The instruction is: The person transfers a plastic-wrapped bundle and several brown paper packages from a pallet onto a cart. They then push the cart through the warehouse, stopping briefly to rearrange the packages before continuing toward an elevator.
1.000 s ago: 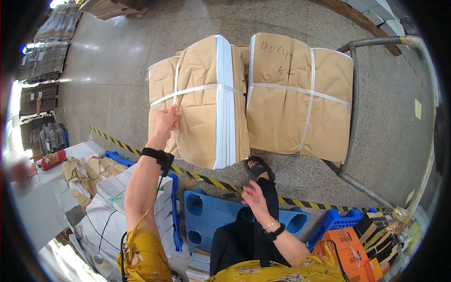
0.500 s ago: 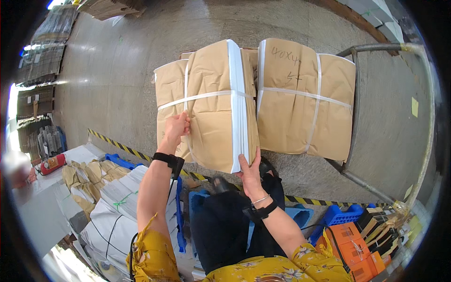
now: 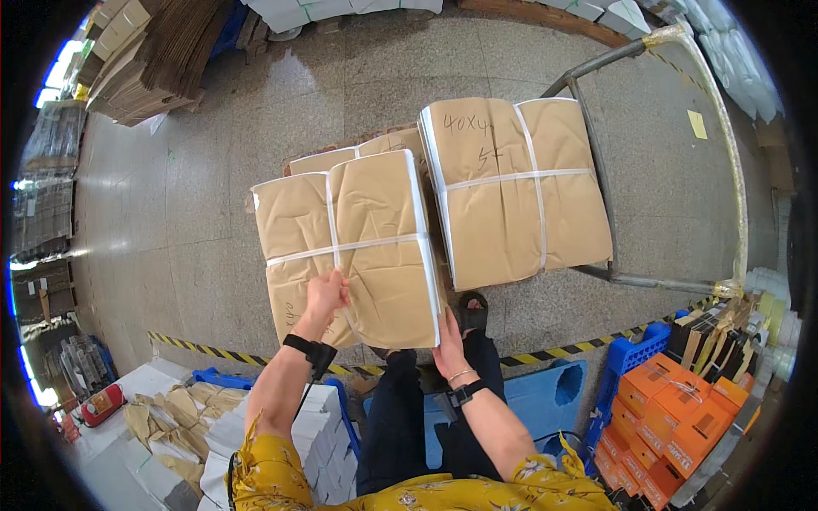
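A flat bundle of sheets (image 3: 379,294) in brown wrapping paper, its white sheet edges showing along one side, is between my hands. White straps cross over it. My left hand (image 3: 325,294) is closed on the lengthwise strap (image 3: 331,217), near the bundle's close side. At the near right corner my right hand (image 3: 450,347) grips the bundle's edge, its fingers along the side and partly hidden. A second strapped bundle (image 3: 567,213) with handwriting on top lies to the right. Behind mine, another wrapped bundle (image 3: 388,143) shows in part.
A metal frame handle (image 3: 740,187) rises right of the bundles. Close to my legs are a blue plastic pallet (image 3: 545,392) and a black-and-yellow floor line (image 3: 204,347). Orange boxes (image 3: 656,387) stand at the right, stacked white paper (image 3: 315,426) at the left. Cardboard stacks (image 3: 158,64) are far left.
The bundle in my hands has come toward me and away from the right bundle, uncovering part of the wrapped bundle behind. The view has shifted too. Both hands keep their hold.
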`<state>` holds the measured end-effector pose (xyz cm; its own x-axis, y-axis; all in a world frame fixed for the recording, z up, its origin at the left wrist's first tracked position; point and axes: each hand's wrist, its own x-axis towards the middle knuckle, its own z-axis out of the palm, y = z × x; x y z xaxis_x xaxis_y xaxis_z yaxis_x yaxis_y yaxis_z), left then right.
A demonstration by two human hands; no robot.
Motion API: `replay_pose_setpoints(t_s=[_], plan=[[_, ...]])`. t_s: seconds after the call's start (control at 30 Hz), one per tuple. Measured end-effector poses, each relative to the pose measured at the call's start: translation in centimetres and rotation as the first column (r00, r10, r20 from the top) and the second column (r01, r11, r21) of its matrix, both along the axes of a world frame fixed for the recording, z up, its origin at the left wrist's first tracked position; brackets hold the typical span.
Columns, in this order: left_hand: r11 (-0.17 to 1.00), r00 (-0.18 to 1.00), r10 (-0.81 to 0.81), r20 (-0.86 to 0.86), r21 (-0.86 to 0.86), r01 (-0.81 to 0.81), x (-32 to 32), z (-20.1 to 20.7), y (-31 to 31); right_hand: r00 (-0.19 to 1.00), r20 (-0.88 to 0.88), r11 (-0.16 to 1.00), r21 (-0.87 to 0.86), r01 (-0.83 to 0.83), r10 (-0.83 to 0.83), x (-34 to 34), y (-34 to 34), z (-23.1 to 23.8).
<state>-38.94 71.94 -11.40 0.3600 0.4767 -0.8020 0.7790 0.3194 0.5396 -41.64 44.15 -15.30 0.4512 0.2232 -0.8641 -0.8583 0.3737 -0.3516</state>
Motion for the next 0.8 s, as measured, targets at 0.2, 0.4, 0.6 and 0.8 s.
replay_pose_setpoints(t_s=[0.2,0.4,0.6,0.8], plan=[[1.000,1.000,-0.007,-0.010,0.015,0.007,-0.1,0.5,-0.3,0.932,-0.272,0.899,0.300,0.319,-0.240,-3.5,1.2,-2.0],[0.997,0.999,-0.035,0.010,0.063,0.035,-0.7,0.5,-1.0,0.911,-0.308,0.836,0.392,0.384,-0.275,-3.7,1.0,-3.3],[0.995,1.000,-0.027,-0.008,0.096,0.027,1.5,2.8,-1.0,0.929,-0.309,0.853,0.409,0.324,-0.205,-1.7,0.7,-4.4],[0.990,0.997,-0.031,0.065,0.136,0.022,6.9,3.4,0.4,0.948,-0.224,0.819,0.484,0.309,-0.225,3.4,2.2,-3.9]])
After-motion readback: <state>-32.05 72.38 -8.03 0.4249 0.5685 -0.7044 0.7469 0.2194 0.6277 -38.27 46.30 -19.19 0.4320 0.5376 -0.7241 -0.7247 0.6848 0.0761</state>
